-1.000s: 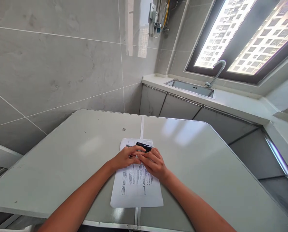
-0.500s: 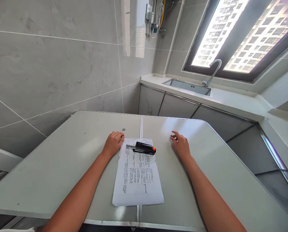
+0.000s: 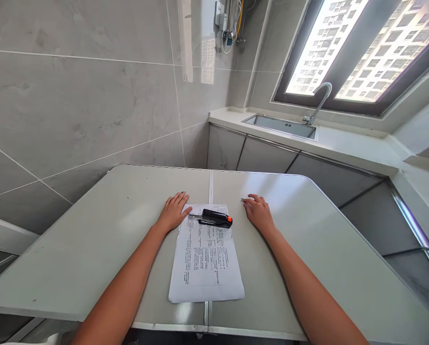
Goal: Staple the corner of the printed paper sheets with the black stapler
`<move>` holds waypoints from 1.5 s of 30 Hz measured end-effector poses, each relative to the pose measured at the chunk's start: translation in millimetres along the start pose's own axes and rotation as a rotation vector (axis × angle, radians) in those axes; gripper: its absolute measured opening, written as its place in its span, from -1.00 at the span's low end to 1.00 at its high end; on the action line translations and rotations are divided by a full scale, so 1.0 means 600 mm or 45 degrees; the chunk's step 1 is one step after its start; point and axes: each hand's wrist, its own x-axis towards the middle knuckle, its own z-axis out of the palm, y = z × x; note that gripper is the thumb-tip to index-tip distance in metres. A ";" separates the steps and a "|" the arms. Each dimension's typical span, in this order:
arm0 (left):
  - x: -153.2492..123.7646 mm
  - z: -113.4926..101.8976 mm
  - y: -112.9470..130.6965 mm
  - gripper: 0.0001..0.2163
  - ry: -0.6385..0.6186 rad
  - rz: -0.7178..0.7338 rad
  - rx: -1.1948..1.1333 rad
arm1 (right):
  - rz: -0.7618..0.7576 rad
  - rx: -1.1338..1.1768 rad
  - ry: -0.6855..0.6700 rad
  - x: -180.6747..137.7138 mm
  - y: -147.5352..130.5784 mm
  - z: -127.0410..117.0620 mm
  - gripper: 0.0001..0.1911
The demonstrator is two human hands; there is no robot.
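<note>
My left hand (image 3: 174,211) lies flat with its fingers spread. Its thumb rests on the upper left edge of a printed sheet of paper (image 3: 207,268), and its fingertips cover most of a small dark staple strip (image 3: 183,192). On top of the sheet lies a black stapler (image 3: 216,218) with an orange-red end, its metal part sticking out to the left. To the right of the sheet, just above the table, my right hand (image 3: 259,211) pinches a small metallic piece (image 3: 242,200) that looks like a short staple strip.
The pale folding table (image 3: 92,249) has a metal seam down its middle. Beyond it stands a counter with a sink (image 3: 281,125) and a faucet (image 3: 320,103) under a window. A grey tiled wall (image 3: 81,105) rises behind the left side.
My left hand has flattened and spread, moving over the staple strip and onto the paper's edge. My right hand has shifted left toward the stapler with its small piece.
</note>
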 end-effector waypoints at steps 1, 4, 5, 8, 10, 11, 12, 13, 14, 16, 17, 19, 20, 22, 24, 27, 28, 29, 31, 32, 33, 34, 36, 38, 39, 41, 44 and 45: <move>0.000 -0.001 0.001 -0.44 0.015 0.000 0.008 | 0.015 -0.033 -0.011 0.000 0.000 0.001 -0.66; 0.001 -0.001 0.002 -0.52 0.078 0.011 0.004 | 0.050 -0.106 -0.052 0.001 -0.003 0.003 -0.60; 0.001 -0.001 0.003 -0.54 0.105 0.022 0.001 | 0.056 -0.114 -0.063 0.001 -0.004 0.003 -0.58; 0.002 -0.001 0.001 -0.59 0.186 0.054 -0.003 | 0.058 -0.108 -0.093 0.002 -0.006 0.001 -0.56; 0.002 0.001 -0.003 -0.58 0.202 0.051 -0.007 | 0.055 -0.102 -0.105 0.002 -0.006 0.000 -0.56; 0.002 0.002 -0.005 -0.56 0.197 0.046 -0.012 | 0.051 -0.099 -0.105 0.002 -0.006 0.000 -0.56; 0.003 0.003 -0.008 -0.54 0.185 0.047 -0.018 | 0.046 -0.096 -0.101 0.002 -0.006 0.000 -0.55; 0.003 0.005 -0.010 -0.51 0.170 0.052 -0.025 | 0.042 -0.091 -0.093 0.001 -0.006 0.001 -0.54; 0.004 0.006 -0.012 -0.49 0.154 0.058 -0.030 | 0.035 -0.083 -0.086 0.001 -0.006 0.001 -0.54; 0.005 0.007 -0.013 -0.46 0.116 0.057 -0.027 | 0.015 -0.068 -0.077 0.001 -0.006 0.003 -0.52; 0.005 0.007 -0.013 -0.46 0.095 0.045 -0.018 | 0.007 -0.063 -0.073 0.001 -0.006 0.003 -0.51; 0.006 0.006 -0.009 -0.45 0.049 0.009 0.010 | 0.001 -0.059 -0.065 0.000 -0.007 0.003 -0.51; 0.006 0.005 -0.007 -0.45 0.029 -0.008 0.024 | 0.005 -0.060 -0.063 0.000 -0.007 0.003 -0.51; 0.006 0.003 -0.003 -0.46 0.004 -0.028 0.045 | 0.017 -0.065 -0.062 0.000 -0.008 0.002 -0.52; 0.006 0.002 0.000 -0.46 0.004 -0.032 0.055 | 0.023 -0.066 -0.061 0.000 -0.009 0.002 -0.54; 0.005 0.001 0.000 -0.47 0.024 -0.031 0.053 | 0.028 -0.056 -0.049 -0.001 -0.008 0.004 -0.57; 0.005 0.000 -0.001 -0.48 0.033 -0.031 0.048 | 0.029 -0.052 -0.044 -0.001 -0.007 0.004 -0.57; 0.005 0.000 -0.002 -0.48 0.040 -0.031 0.042 | 0.029 -0.049 -0.039 -0.001 -0.006 0.005 -0.58; 0.006 -0.002 -0.003 -0.48 0.047 -0.045 0.033 | 0.026 -0.046 -0.031 -0.001 -0.005 0.007 -0.58; 0.007 -0.003 -0.003 -0.47 0.046 -0.058 0.034 | 0.027 -0.046 -0.029 -0.001 -0.005 0.007 -0.58; 0.008 -0.003 -0.003 -0.46 0.043 -0.073 0.040 | 0.029 -0.046 -0.030 0.000 -0.005 0.008 -0.59; 0.009 -0.004 -0.003 -0.46 0.043 -0.087 0.048 | 0.033 -0.046 -0.033 0.000 -0.005 0.008 -0.59; 0.011 -0.003 -0.001 -0.46 0.055 -0.100 0.058 | 0.041 -0.043 -0.040 0.000 -0.006 0.008 -0.59; 0.013 -0.002 0.000 -0.48 0.084 -0.093 0.054 | 0.044 -0.036 -0.041 0.000 -0.006 0.008 -0.59; 0.014 -0.001 0.000 -0.49 0.105 -0.086 0.047 | 0.042 -0.033 -0.041 0.000 -0.006 0.008 -0.59; 0.014 0.001 -0.001 -0.52 0.158 -0.069 0.018 | 0.038 -0.028 -0.039 -0.001 -0.005 0.009 -0.60; 0.013 0.004 -0.006 -0.58 0.247 -0.069 -0.021 | 0.046 -0.005 -0.040 -0.001 -0.003 0.009 -0.60; 0.012 0.004 -0.008 -0.57 0.268 -0.075 -0.023 | 0.052 0.007 -0.038 0.000 -0.002 0.008 -0.60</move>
